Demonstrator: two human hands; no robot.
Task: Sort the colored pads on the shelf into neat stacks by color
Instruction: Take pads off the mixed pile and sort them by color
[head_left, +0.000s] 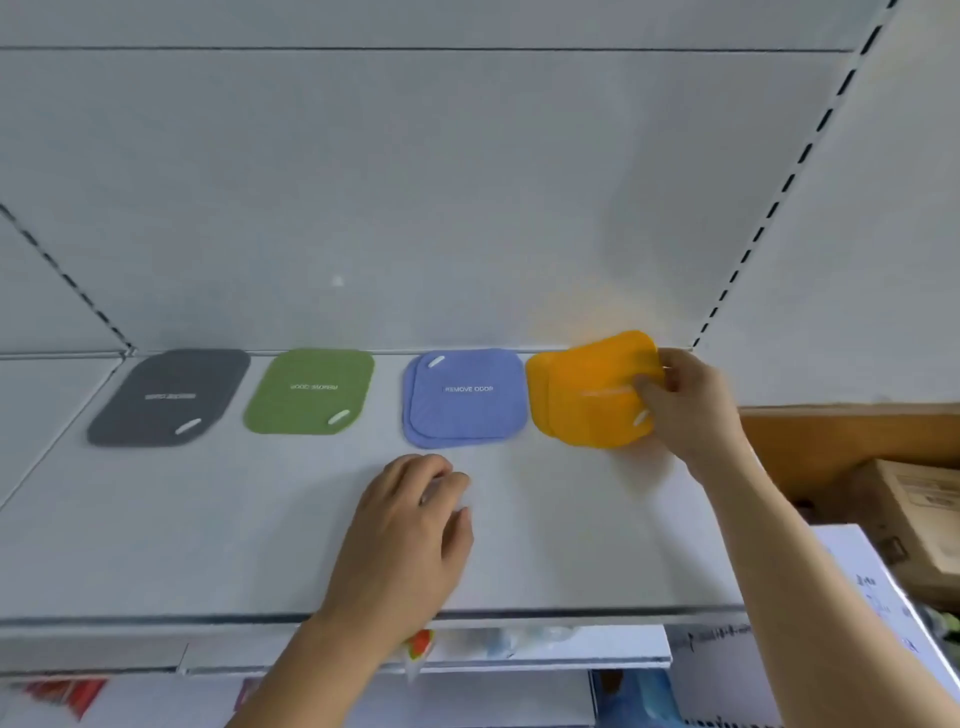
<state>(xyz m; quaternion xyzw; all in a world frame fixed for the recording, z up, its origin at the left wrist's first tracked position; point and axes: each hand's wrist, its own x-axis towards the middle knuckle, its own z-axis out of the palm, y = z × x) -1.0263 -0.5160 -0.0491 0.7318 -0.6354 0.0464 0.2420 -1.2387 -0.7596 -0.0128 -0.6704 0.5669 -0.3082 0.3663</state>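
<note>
My right hand (680, 400) pinched the top orange pad (597, 389) by its right edge; it looked light and floppy, bending upward. My left hand (415, 514) rested loosely curled and empty on the shelf (208, 519).

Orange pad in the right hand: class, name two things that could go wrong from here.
1. The orange pad, pinched at one edge by the right hand, may land askew on the orange one beneath.
2. It sits close to the blue stack, already uneven, and could nudge it.

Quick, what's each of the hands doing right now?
Left hand: holds nothing, fingers loosely curled on the shelf.
Right hand: grips the top orange pad.
</note>
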